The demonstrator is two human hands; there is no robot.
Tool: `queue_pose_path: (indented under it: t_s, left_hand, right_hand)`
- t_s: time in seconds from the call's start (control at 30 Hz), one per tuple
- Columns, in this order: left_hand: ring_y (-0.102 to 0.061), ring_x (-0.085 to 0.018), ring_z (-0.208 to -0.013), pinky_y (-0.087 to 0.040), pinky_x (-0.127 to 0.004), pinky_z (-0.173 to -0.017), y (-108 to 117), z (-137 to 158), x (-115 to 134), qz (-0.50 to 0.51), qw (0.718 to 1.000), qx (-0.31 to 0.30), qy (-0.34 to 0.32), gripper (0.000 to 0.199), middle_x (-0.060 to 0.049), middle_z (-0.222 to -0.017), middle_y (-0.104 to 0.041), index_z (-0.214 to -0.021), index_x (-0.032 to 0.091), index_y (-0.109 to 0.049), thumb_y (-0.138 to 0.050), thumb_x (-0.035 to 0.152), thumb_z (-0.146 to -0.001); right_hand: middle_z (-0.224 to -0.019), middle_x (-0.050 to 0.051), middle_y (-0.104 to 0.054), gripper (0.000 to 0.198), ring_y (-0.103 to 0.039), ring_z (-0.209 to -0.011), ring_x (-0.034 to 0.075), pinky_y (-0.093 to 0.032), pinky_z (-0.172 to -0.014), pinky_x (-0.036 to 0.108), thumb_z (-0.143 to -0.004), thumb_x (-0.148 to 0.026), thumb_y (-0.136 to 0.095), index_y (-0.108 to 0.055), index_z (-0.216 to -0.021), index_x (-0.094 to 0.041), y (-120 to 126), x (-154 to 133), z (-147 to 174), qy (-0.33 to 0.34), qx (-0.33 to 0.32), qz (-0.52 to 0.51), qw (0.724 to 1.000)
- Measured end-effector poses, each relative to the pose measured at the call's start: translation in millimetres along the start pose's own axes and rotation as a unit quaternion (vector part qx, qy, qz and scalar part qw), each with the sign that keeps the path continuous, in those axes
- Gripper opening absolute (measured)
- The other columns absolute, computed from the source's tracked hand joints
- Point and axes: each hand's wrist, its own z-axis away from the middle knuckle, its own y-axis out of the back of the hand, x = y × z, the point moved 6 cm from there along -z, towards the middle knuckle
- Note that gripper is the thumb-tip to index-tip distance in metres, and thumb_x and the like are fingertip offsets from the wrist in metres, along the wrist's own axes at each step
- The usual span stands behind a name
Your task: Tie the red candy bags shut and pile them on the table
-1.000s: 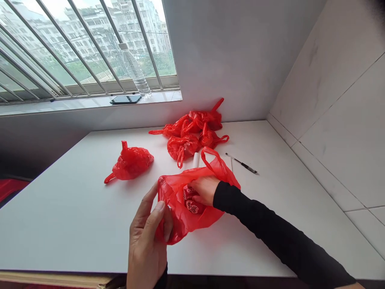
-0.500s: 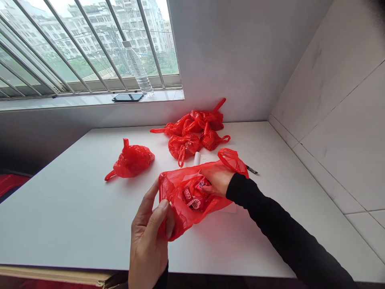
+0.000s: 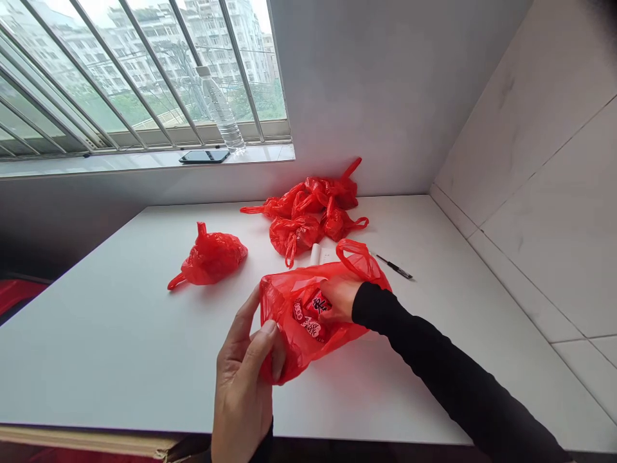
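Note:
An open red plastic bag [image 3: 289, 350] is gripped at its left edge by my left hand [image 3: 250, 366], thumb on the outside and fingers curled round the film. Inside it lie small dark red snack packets [image 3: 311, 326] with pale printed labels. My right hand [image 3: 343, 296] reaches into the bag from the right, its thumb and fingers closed about a bright red packet [image 3: 318, 302] with black lettering. Part of its fingers is hidden by the film and packets. One loop handle [image 3: 354, 247] of the bag stands up behind my right wrist.
Several filled red bags [image 3: 296, 233] are heaped against the wall. Another red bag [image 3: 214, 257] sits apart at the left of the white table [image 3: 120, 334]. Behind the open bag are a notepad [image 3: 324, 254] and a black pen [image 3: 395, 267]. A bottle [image 3: 222, 112] and phone [image 3: 205, 156] occupy the sill.
My right hand has shifted slightly left, and the lettered packet at its fingers has turned to show its face. My left hand moved a little right with the bag edge. More of the pen shows.

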Motion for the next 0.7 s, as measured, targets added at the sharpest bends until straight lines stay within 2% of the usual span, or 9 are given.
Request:
queue_pose_path:
  t_s: [0.07, 0.13, 0.23, 0.4, 0.53, 0.6, 0.7]
  left_hand:
    - [-0.025, -0.009, -0.052, -0.025, -0.021, -0.052, 2, 0, 0, 0.000, 1.000, 0.003, -0.006, 0.063, 0.007, -0.054, -0.028, -0.144, 0.034, -0.054, -0.070, 0.040, -0.083]
    - [-0.025, -0.009, -0.052, -0.025, -0.020, -0.053, 3, 0, 1, -0.004, 1.000, 0.002, -0.013, 0.062, 0.007, -0.054, -0.028, -0.143, 0.033, -0.056, -0.070, 0.040, -0.083]
    - [-0.024, -0.009, -0.052, -0.026, -0.021, -0.053, 1, 1, 3, -0.023, 1.000, -0.011, -0.016, 0.059, 0.007, -0.053, -0.029, -0.144, 0.034, -0.054, -0.066, 0.040, -0.086]
    - [-0.024, -0.010, -0.054, -0.026, -0.022, -0.054, -5, 2, 6, -0.043, 0.998, -0.033, -0.019, 0.061, 0.007, -0.055, -0.028, -0.146, 0.035, -0.050, -0.065, 0.042, -0.087]
    - [-0.018, -0.009, -0.054, -0.023, -0.021, -0.052, -6, 2, 4, -0.054, 0.998, -0.039, -0.019, 0.067, 0.009, -0.056, -0.023, -0.146, 0.031, -0.049, -0.070, 0.044, -0.084]
    - [-0.016, -0.008, -0.054, -0.022, -0.020, -0.052, -3, -1, 0, -0.058, 0.997, -0.042, -0.011, 0.063, 0.009, -0.056, -0.023, -0.140, 0.029, -0.054, -0.073, 0.046, -0.083]
    - [-0.017, -0.007, -0.052, -0.023, -0.019, -0.050, 5, -8, -10, -0.050, 0.998, -0.045, 0.001, 0.040, 0.010, -0.053, -0.025, -0.111, 0.024, -0.066, -0.075, 0.048, -0.081]
  right_hand:
    - [-0.083, 0.007, -0.071, 0.034, -0.063, -0.070, 0.020, -0.038, -0.055, 0.027, -0.085, -0.047, -0.068, -0.070, -0.095, -0.015, 4, -1, 2, 0.015, 0.003, -0.018, 1.000]
    - [-0.090, 0.005, -0.072, 0.036, -0.065, -0.077, 0.018, -0.042, -0.059, 0.025, -0.093, -0.049, -0.058, -0.067, -0.108, -0.017, 13, 3, 4, 0.020, 0.025, -0.035, 0.999]
    - [-0.100, 0.005, -0.072, 0.034, -0.067, -0.089, 0.018, -0.045, -0.070, 0.024, -0.097, -0.041, -0.053, -0.062, -0.121, -0.019, 24, 16, 7, -0.006, 0.056, -0.030, 0.998]
    - [-0.105, 0.009, -0.073, 0.024, -0.068, -0.097, 0.027, -0.046, -0.071, 0.028, -0.080, -0.026, -0.073, -0.070, -0.103, -0.019, 15, 22, 5, -0.031, 0.026, 0.024, 0.999]
    - [-0.102, 0.013, -0.073, 0.017, -0.069, -0.095, 0.027, -0.047, -0.072, 0.031, -0.088, -0.021, -0.059, -0.070, -0.099, -0.015, 16, 15, 2, -0.040, 0.039, 0.052, 0.997]
    - [-0.104, 0.012, -0.072, 0.021, -0.069, -0.096, 0.026, -0.048, -0.072, 0.031, -0.093, -0.024, -0.052, -0.069, -0.103, -0.016, 20, 15, 3, -0.043, 0.049, 0.057, 0.996]
    - [-0.104, 0.007, -0.073, 0.023, -0.069, -0.095, 0.024, -0.048, -0.072, 0.029, -0.088, -0.031, -0.063, -0.068, -0.107, -0.021, 17, 16, 5, -0.035, 0.037, 0.058, 0.997]
